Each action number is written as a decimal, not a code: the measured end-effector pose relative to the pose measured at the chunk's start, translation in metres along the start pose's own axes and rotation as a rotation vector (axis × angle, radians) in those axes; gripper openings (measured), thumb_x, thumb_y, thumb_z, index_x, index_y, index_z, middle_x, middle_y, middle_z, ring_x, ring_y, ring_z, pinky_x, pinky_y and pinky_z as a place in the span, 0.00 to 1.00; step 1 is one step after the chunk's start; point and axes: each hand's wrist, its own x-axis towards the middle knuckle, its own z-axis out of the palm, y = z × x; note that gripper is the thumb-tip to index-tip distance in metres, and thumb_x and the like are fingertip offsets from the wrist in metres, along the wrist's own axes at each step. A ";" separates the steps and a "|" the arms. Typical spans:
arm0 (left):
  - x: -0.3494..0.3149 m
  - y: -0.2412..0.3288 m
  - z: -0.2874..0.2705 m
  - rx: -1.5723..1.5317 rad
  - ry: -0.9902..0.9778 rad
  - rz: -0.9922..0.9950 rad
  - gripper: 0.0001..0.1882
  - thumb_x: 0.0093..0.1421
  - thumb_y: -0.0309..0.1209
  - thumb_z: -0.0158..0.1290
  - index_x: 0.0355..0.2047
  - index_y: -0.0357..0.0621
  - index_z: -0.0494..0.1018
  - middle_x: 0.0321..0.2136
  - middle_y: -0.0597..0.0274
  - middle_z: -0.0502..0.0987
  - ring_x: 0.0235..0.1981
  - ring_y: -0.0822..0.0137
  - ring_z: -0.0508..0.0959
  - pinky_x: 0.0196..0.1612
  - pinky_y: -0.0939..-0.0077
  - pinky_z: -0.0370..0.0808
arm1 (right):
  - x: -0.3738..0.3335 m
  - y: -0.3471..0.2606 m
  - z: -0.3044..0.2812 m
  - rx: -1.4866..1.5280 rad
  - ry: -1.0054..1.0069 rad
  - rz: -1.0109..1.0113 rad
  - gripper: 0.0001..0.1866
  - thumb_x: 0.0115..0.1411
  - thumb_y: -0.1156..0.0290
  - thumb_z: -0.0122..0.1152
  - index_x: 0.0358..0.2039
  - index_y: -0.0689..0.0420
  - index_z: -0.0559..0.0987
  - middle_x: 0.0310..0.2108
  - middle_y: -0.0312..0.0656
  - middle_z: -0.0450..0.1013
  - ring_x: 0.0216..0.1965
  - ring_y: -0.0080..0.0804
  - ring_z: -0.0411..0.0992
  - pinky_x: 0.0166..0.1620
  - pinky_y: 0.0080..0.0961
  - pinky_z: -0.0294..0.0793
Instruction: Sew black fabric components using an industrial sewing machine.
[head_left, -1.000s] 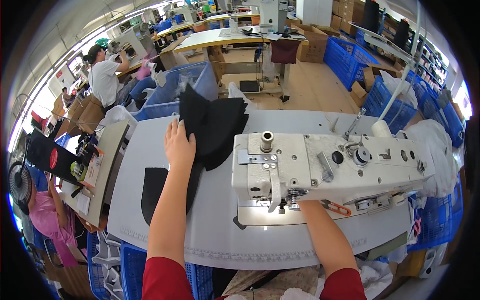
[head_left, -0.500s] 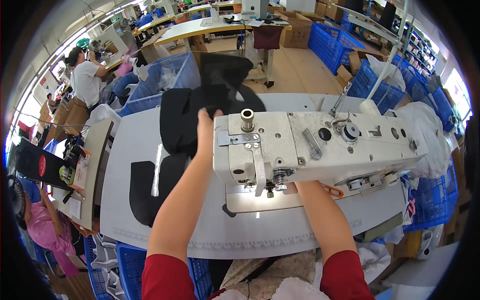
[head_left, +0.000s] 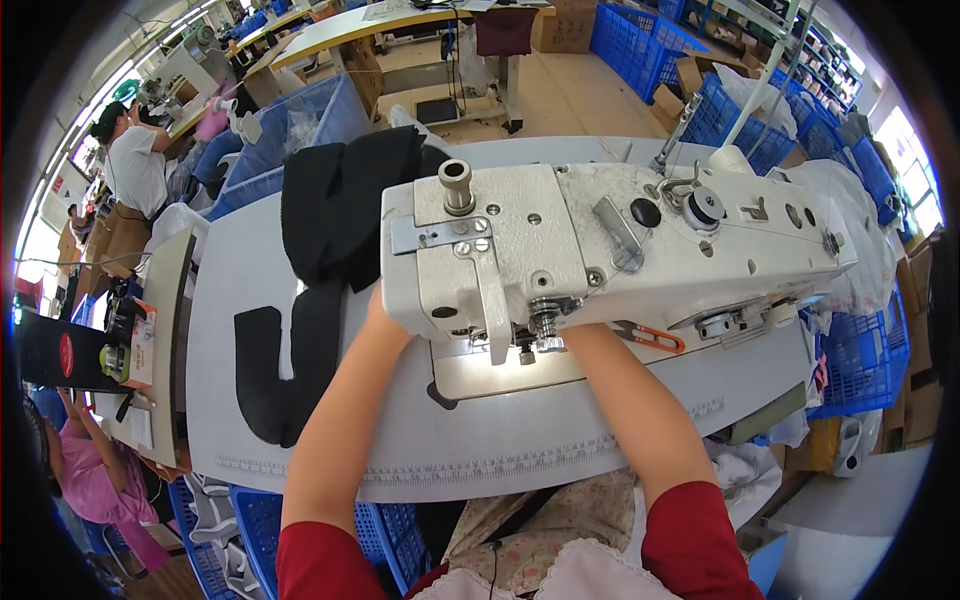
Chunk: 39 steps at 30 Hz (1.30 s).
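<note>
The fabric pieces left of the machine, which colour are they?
The fabric pieces are black, best seen in head view.

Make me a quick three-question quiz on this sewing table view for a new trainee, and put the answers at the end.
1. True or false: the white sewing machine stands to the right of the black fabric pieces.

2. What runs along the near edge of the tabletop?
A) a row of spools
B) ruler markings
C) a coiled hose

3. Fill in the blank: the orange-handled snips lie nearer to the person's ____ forearm.

Key: 1. True. 2. B. 3. right.
</note>
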 end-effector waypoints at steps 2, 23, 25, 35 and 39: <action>-0.021 -0.008 -0.004 0.079 -0.052 0.066 0.18 0.59 0.32 0.51 0.49 0.42 0.70 0.46 0.54 0.75 0.46 0.54 0.75 0.47 0.66 0.73 | -0.004 -0.002 0.021 0.052 -0.014 -0.005 0.20 0.48 0.70 0.55 0.45 0.52 0.75 0.41 0.44 0.73 0.44 0.44 0.70 0.48 0.38 0.67; -0.025 0.037 -0.012 -0.374 -0.187 -0.263 0.22 0.49 0.31 0.63 0.46 0.43 0.72 0.44 0.57 0.75 0.46 0.59 0.75 0.45 0.68 0.73 | -0.028 -0.025 0.033 0.751 0.116 0.204 0.14 0.47 0.70 0.57 0.36 0.50 0.82 0.33 0.42 0.78 0.37 0.42 0.74 0.42 0.38 0.71; -0.033 0.021 -0.005 -0.323 -0.239 -0.212 0.22 0.50 0.31 0.62 0.46 0.43 0.72 0.45 0.57 0.75 0.46 0.59 0.75 0.46 0.68 0.73 | -0.028 -0.030 0.032 0.592 0.126 0.170 0.14 0.47 0.69 0.57 0.36 0.50 0.81 0.33 0.43 0.77 0.38 0.42 0.74 0.43 0.38 0.71; -0.019 0.038 -0.011 -0.513 -0.214 -0.227 0.20 0.52 0.29 0.60 0.46 0.43 0.73 0.45 0.56 0.74 0.47 0.60 0.74 0.47 0.69 0.72 | -0.029 -0.035 0.036 -0.206 0.146 -0.025 0.14 0.50 0.66 0.56 0.38 0.50 0.81 0.34 0.43 0.77 0.39 0.42 0.74 0.45 0.39 0.70; -0.021 0.036 -0.007 -0.358 -0.199 -0.142 0.18 0.52 0.29 0.60 0.45 0.43 0.73 0.44 0.57 0.75 0.46 0.61 0.75 0.45 0.69 0.73 | -0.028 -0.040 0.037 -0.522 0.157 -0.121 0.14 0.51 0.65 0.56 0.38 0.50 0.81 0.35 0.43 0.77 0.40 0.42 0.73 0.46 0.39 0.70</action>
